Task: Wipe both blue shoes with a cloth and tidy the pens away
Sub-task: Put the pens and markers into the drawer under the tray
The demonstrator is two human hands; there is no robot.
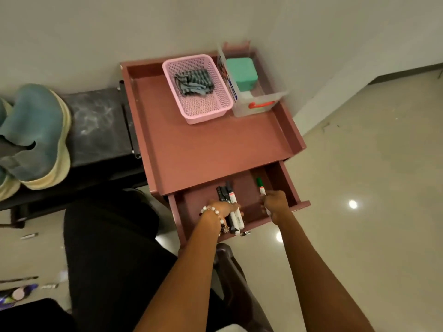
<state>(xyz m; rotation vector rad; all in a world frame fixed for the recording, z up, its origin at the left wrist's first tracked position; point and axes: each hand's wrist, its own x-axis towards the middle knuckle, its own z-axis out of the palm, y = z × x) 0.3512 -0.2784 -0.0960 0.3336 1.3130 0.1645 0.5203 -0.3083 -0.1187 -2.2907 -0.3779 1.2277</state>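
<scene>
Pink desk [203, 144] with its drawer [282, 185] open; the left hand [221, 208] clasps a bundle of markers [231, 207] over it, the right hand [275, 203] pinches a green marker [260, 185]. Light, rigid, smooth barrels, probably best held mid-barrel

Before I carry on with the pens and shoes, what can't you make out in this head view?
- Second shoe: cut off by the left edge.
- Marker count in left hand: the bundle overlaps; fingers cover it.
- Drawer back: hidden under the cabinet top.
- Green marker label: too small.
- Clear bin contents: blurred.
</scene>
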